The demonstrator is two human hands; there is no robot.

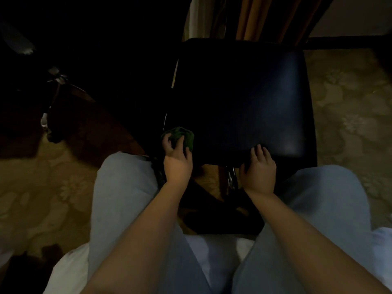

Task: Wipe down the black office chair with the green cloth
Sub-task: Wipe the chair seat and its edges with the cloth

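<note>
Green cloth (182,135): dark, bunched, lying on the near-left corner of the seat (244,98) of the black office chair (292,81), right at the seat's left edge.
Left hand (177,164): on top of the cloth, fingers (180,143) curled round it and gripping, thumb on its left side.
Right hand (259,170): at the seat's near edge, right of centre, well apart from the cloth. Its fingers are nearly straight and close together, laid on the upholstery. The thumb is spread off below the edge, holding nothing.
Seat: smooth black upholstery with rounded corners and a dull sheen toward its right side. Open surface runs from both hands to the far edge.
Chrome column (231,177): under the seat's near edge, between the two wrists.
Knees in pale blue trousers (123,187): one at each end of the seat's near edge, the left knee just beside the cloth.
Patterned beige carpet (350,115): open floor to the right of the seat and to its near left.
Striped curtain (261,18): hanging just beyond the seat's far edge.
Left of the seat: deep shadow holding a dim metal frame (55,81), too dark to identify.
</note>
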